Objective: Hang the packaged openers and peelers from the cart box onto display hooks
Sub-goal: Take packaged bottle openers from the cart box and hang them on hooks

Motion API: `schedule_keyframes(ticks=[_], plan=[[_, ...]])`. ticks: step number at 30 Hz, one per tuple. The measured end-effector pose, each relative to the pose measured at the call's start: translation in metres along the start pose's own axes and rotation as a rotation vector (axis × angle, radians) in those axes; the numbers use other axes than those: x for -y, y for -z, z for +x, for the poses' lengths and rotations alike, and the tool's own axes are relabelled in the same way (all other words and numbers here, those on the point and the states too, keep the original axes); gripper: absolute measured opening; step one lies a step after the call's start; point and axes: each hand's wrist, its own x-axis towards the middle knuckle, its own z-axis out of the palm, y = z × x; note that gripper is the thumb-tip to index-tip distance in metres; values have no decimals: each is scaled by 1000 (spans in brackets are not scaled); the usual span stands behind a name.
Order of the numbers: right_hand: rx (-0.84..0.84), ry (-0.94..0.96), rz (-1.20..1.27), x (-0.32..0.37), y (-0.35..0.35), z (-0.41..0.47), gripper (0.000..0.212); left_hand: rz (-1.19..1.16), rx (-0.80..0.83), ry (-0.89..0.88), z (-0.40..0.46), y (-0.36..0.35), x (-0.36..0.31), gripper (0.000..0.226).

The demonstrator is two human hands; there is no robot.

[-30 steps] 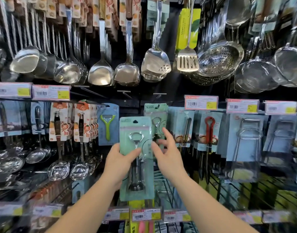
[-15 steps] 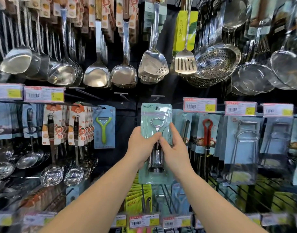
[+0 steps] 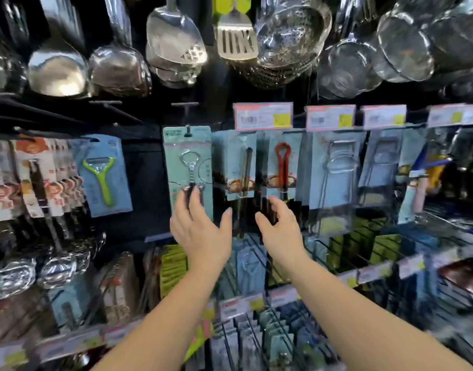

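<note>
While hands (image 3: 200, 231) open — opener (image 3: 188, 167) hangs above.

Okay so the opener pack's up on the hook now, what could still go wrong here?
The left hand has fingertips at the opener pack's lower edge; pulling away carelessly could drag it off the hook. The open right hand is close to the red-handled pack and could knock it.

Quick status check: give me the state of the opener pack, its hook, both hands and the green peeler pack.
Opener pack: hanging on hook, upright.
Hook: through the pack's top hole.
Left hand: open, fingertips at the pack's lower part.
Right hand: open, holding nothing.
Green peeler pack: hanging, untouched.
</note>
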Motion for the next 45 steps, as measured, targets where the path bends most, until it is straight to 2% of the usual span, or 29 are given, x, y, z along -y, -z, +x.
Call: schedule_keyframes(ticks=[2,5,8,11,15,18,21,25,34,40,45], plan=[[-46,-42,-65,-26,32,-3,54,36,80,-131,-24,-22,-21,70],[-83,-92,-247,-69,93,-8,56,119,325,-263,-57,-65,-62,65],[-126,-167,-462,-122,171,-17,58,203,602,-342,-101,-120,-114,67],[-159,-259,-637,-175,262,-35,53,245,781,-409,-163,-174,-177,67],[-215,-387,-795,-233,385,-68,50,248,903,-610,-259,-237,-265,69],[-263,-446,-889,-267,462,-94,46,184,1001,-679,-325,-275,-322,69],[-312,-552,-921,-296,521,-115,48,140,1054,-746,-378,-309,-366,62],[-349,-698,-890,-337,578,-131,54,122,1139,-817,-429,-354,-406,66],[-482,-937,-764,-446,656,-147,58,141,1412,-839,-512,-480,-418,64],[-451,-1124,-669,-531,665,-142,53,284,1696,-664,-567,-580,-377,72],[-431,-1304,-586,-595,649,-156,63,375,1883,-531,-619,-634,-344,74]])
